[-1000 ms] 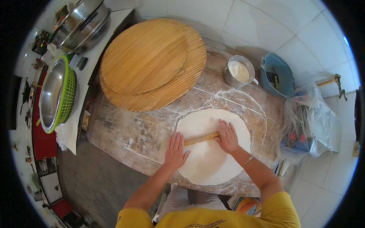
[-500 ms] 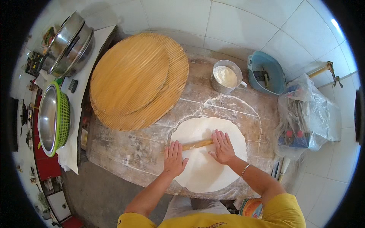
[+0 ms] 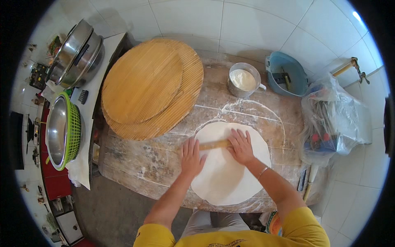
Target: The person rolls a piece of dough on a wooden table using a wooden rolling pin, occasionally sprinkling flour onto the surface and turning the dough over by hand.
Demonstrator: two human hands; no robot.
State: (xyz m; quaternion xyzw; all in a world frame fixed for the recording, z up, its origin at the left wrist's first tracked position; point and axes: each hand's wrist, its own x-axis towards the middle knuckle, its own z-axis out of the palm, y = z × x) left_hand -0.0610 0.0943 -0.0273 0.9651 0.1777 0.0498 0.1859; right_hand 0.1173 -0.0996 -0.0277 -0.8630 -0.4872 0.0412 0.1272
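A wide, thin round sheet of dough (image 3: 228, 181) lies on a floured wooden board. Across its far half runs a wooden rolling pin (image 3: 214, 145), slightly blurred. My left hand (image 3: 192, 158) rests flat over the pin's left end, at the dough's left edge, fingers stretched out and pointing away from me. Over the pin's right end lies my right hand (image 3: 242, 147), its fingers straight and a little spread. The palms hide both ends of the pin. A metal cup of flour (image 3: 243, 80) stands beyond the dough.
Two round slatted wooden lids (image 3: 144, 82) lie stacked at the far left of the board (image 3: 135, 164). A blue basin (image 3: 288, 74) and a plastic-covered box (image 3: 333, 119) stand at the right. Beside the board, a side counter holds a green basket (image 3: 73, 136) and steel pots (image 3: 78, 53).
Both hands and the rolling pin have moved away from me, nearer the dough's far edge. The whole view has shifted slightly.
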